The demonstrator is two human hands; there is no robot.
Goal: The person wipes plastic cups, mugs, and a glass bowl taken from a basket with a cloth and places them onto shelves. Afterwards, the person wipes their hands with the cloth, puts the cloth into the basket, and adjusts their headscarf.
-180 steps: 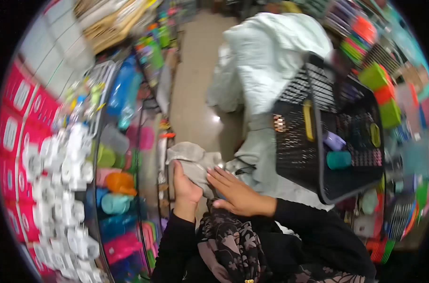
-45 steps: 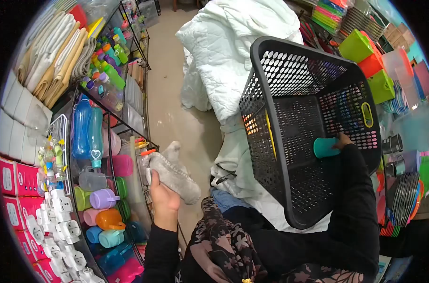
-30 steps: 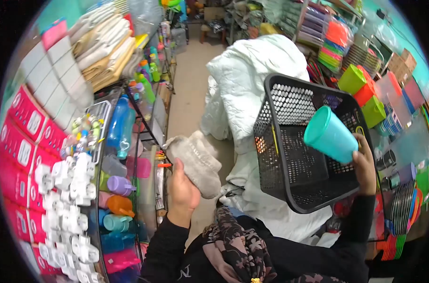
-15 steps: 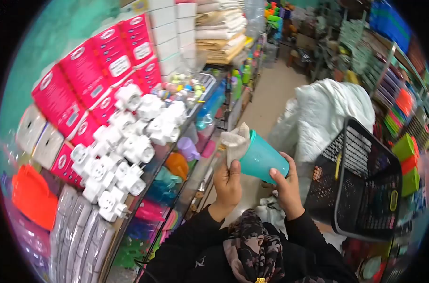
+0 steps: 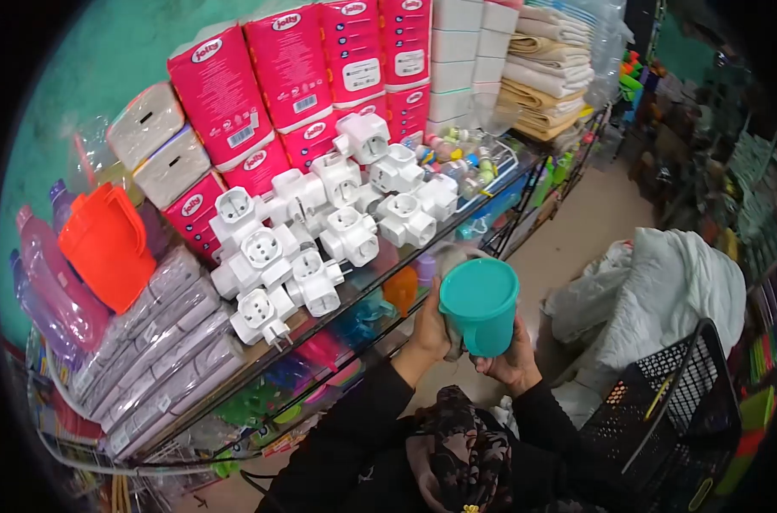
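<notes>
A teal plastic mug is held in front of me, its round, flat lid-like end facing up toward the camera. What looks like a handle juts from its near side. My right hand grips the lower right of the mug with curled fingers. On the other side, my left hand presses a greyish-beige cloth against the mug's wall. Part of the cloth shows above the left fingers, behind the mug; the rest is hidden.
On the left shelf are white plug adapters, pink tissue packs, an orange pitcher and folded cloths. A black shelf edge runs close by my left hand. To the right lie a white sack and a black basket.
The mug has turned from lying sideways to showing its round end upward. The cloth has moved from its end to its left side. My view has swung left toward the shelf.
</notes>
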